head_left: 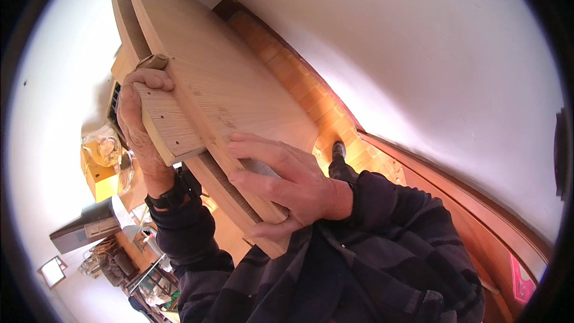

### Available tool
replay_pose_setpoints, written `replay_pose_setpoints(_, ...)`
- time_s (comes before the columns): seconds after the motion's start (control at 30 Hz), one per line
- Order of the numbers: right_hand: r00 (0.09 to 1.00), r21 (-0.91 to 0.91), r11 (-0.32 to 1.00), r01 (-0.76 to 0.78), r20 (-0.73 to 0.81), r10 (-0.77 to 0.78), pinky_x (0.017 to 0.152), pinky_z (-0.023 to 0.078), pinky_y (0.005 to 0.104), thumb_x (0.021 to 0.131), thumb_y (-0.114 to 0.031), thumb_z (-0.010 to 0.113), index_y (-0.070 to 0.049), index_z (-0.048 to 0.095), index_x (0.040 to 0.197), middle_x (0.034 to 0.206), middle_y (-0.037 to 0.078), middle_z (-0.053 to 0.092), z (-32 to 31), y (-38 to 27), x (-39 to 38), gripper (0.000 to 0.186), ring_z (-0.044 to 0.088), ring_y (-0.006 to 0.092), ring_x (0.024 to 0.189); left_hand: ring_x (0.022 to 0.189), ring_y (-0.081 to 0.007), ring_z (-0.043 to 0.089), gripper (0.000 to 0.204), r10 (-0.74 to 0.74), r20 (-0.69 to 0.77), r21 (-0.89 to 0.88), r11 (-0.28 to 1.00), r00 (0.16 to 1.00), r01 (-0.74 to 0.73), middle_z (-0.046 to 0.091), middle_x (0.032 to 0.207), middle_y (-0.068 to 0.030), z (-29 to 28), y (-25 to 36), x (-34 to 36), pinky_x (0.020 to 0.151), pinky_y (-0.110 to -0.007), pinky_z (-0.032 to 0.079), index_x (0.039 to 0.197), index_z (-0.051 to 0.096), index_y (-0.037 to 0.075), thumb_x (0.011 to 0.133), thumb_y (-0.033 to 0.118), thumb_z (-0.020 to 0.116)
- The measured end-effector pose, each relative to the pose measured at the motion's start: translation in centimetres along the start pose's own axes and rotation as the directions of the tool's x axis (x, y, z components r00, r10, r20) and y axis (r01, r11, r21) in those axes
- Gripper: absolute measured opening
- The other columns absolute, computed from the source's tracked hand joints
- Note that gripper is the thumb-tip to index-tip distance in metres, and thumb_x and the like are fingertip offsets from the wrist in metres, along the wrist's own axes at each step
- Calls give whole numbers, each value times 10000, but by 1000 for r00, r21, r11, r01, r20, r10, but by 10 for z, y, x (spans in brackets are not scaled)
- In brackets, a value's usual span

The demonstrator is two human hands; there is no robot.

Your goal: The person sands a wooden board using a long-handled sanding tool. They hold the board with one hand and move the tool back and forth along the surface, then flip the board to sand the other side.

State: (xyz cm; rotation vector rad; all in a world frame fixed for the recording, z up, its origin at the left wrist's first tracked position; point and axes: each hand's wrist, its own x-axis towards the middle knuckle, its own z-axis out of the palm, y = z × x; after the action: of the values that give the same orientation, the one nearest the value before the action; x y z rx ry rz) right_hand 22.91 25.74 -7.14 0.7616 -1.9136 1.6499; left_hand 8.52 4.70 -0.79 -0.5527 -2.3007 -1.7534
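A large pale wooden panel (233, 78) stands tilted in front of me, with long wooden edge strips and a narrow gap along its left side. My left hand (139, 107) is closed round a short wooden block (170, 122) with several small dark holes, which lies against the panel's edge. A brownish rounded end (154, 61) shows just beyond these fingers; I cannot make out what it is. Lower down, my right hand (293, 182) grips the panel's near edge, its fingers on the broad face and its thumb on the strip.
A white wall (418, 42) with a reddish-brown baseboard (418, 170) runs along the right. Wooden flooring (293, 75) lies below, where my shoe (339, 149) shows. To the left are a yellow box (101, 179) with a clear plastic bag (107, 143) and a cluttered shelf (152, 287).
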Motion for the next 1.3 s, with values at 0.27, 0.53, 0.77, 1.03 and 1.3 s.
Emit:
replay_pose_setpoints(0.27, 998, -70, 996, 59, 5, -59, 915, 606, 474, 963, -363, 695, -54, 697, 1148, 1347, 283, 603, -10, -5, -2, 360, 665, 495, 1186, 1034, -207, 579, 575, 13, 48, 109, 994, 999, -18, 646, 999, -89, 1, 2, 6, 1003, -347, 410, 964, 629, 5, 1094, 500, 368)
replay_pose_setpoints(0.53, 992, -87, 990, 108, -58, -114, 996, 577, 518, 918, -279, 740, -54, 700, 1010, 1243, 207, 680, -5, -6, -2, 246, 657, 465, 1217, 1175, -221, 561, 884, -32, 170, 183, 983, 985, 0, 633, 1124, -63, -1, 17, 9, 1074, -373, 390, 1060, 636, 29, 863, 876, 477)
replay_pose_setpoints(0.77, 990, -66, 990, 124, -57, -127, 910, 620, 514, 983, -369, 672, -17, 706, 1006, 1207, 222, 693, -2, 1, 7, 355, 690, 494, 1144, 1232, -222, 548, 1182, -90, 191, 80, 994, 977, 76, 625, 1139, -46, -12, 12, 10, 1097, -374, 386, 1133, 627, 39, 418, 976, 724)
replay_pose_setpoints(1.03, 978, -117, 974, 195, -50, -202, 831, 652, 457, 970, -269, 646, 28, 689, 962, 1103, 241, 741, -8, 2, 16, 301, 725, 495, 1054, 1138, -218, 581, 1183, -75, 293, 148, 988, 953, 32, 638, 1088, -66, -25, 7, 17, 1065, -376, 419, 1082, 611, 42, 317, 939, 711)
replay_pose_setpoints(1.3, 970, -127, 962, 241, -10, -244, 897, 630, 477, 916, -141, 701, 7, 665, 949, 1125, 231, 715, -13, 5, 15, 156, 694, 504, 1124, 1080, -215, 583, 1194, 28, 237, 123, 991, 971, -58, 634, 1071, -80, -16, 6, 13, 1039, -366, 430, 1079, 595, 24, 335, 955, 672)
